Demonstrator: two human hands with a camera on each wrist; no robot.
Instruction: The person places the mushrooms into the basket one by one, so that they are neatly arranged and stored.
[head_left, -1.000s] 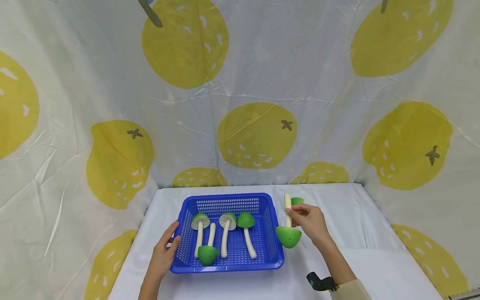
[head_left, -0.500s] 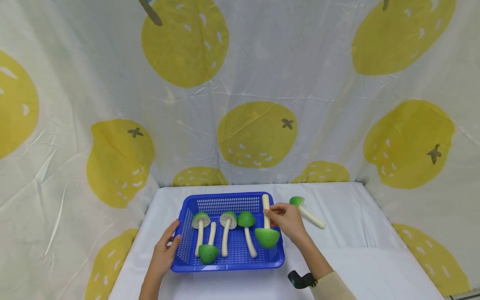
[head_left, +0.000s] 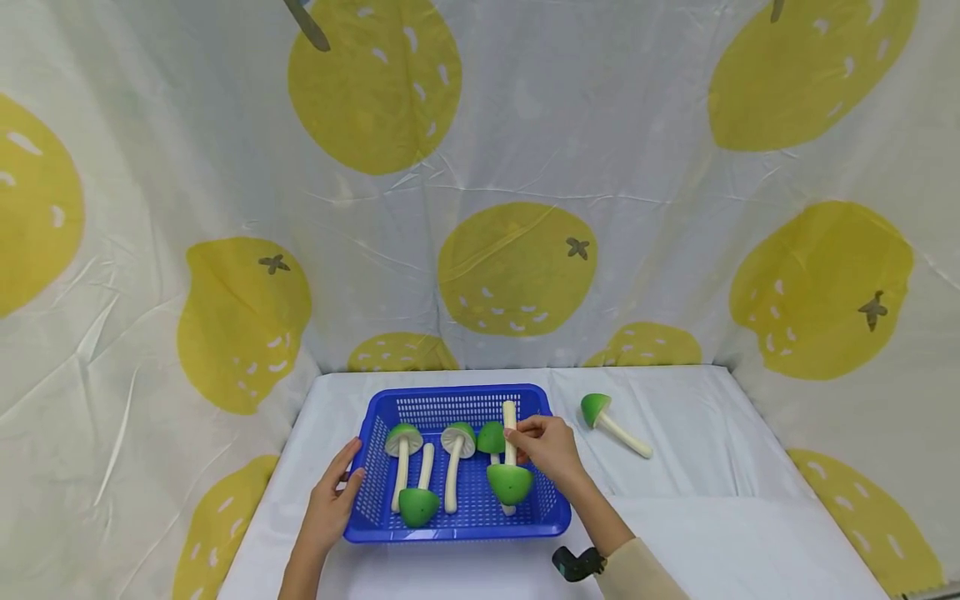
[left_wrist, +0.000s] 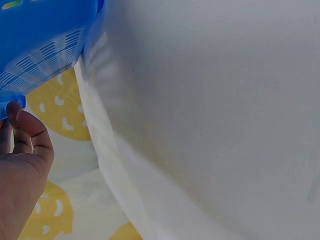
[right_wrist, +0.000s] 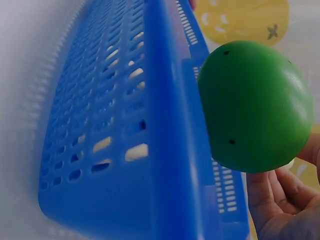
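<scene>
Item 1, my right hand: grip pinched round the pale stem of a green-capped toy mushroom, cap hanging down. A second ago this mushroom was out over the white counter, just right of the blue basket; half a second ago it was crossing the basket's right wall; now it sits inside the right end, its cap low among the others, so it looks nearly set down. In the right wrist view the green cap fills the frame beside the slotted basket wall, with my fingers showing under it. I cannot tell whether the cap touches the basket floor.

Item 2, my left hand: fingers straight and relaxed against the outer left wall of the basket, holding nothing, steadying it. Its place matches the earlier frames. The left wrist view shows a fingertip touching the basket's lower edge.

Item 3, basket contents: four other mushrooms lying side by side, one at the left, one cap-forward, one in the middle, one partly behind the held stem.

Item 4, outside the basket: one mushroom lying on the counter, right of the basket, uncovered once my hand left that spot.
</scene>
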